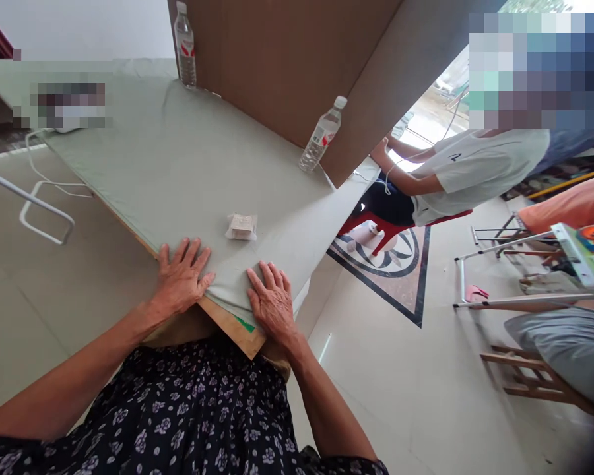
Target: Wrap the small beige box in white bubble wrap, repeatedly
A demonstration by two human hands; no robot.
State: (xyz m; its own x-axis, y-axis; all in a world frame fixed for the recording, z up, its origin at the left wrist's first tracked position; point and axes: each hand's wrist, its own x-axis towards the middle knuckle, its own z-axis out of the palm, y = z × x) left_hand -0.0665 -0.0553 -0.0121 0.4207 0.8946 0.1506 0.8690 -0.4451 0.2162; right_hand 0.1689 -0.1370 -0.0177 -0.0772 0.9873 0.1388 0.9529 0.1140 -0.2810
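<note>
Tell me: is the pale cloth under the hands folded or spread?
Spread: the pale cloth stretches wide beneath the left hand and right hand, leaving wood showing at the near corner.

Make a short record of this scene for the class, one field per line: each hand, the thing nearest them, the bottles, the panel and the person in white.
Left hand: flat on the pale cloth, fingers spread, holding nothing
Right hand: resting on the cloth near the table corner, holding nothing
Nearest thing: small wrapped packet, touched by neither hand
Bottles: two, white-capped; far bottle, near bottle
Panel: brown, behind the bottles
Person in white: on a red seat
</note>
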